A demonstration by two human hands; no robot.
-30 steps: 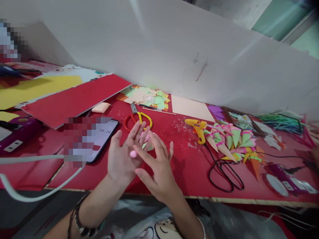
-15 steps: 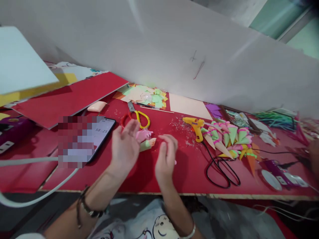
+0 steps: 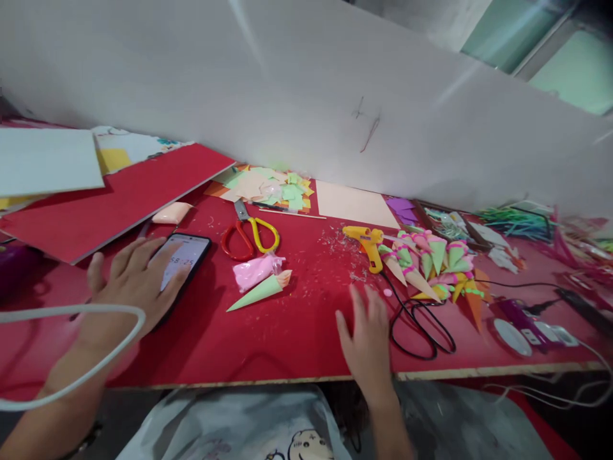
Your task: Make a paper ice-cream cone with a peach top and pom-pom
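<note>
My left hand [image 3: 129, 281] lies flat with fingers spread on the black phone [image 3: 188, 253] at the left of the red table [image 3: 268, 345]. Over at the right my right hand [image 3: 368, 335] rests open, fingers stretched toward a tiny pink ball [image 3: 387, 292] beside the black cord [image 3: 421, 326]. Neither hand holds anything. Between the hands lie a green paper cone [image 3: 258, 291] and a pink packet [image 3: 253, 271]. The red and yellow scissors [image 3: 248, 233] lie just behind them.
A yellow glue gun [image 3: 366, 241] lies beside a heap of several coloured paper cones [image 3: 431, 262]. Paper scraps [image 3: 268, 185] and a peach sheet [image 3: 354, 204] sit by the white wall. Red and white boards [image 3: 96, 198] overhang the left. A white cable [image 3: 71, 313] loops near my left wrist.
My hands have parted: the left moved left onto the phone, the right moved right toward the cord. The pink ball held before now lies on the table.
</note>
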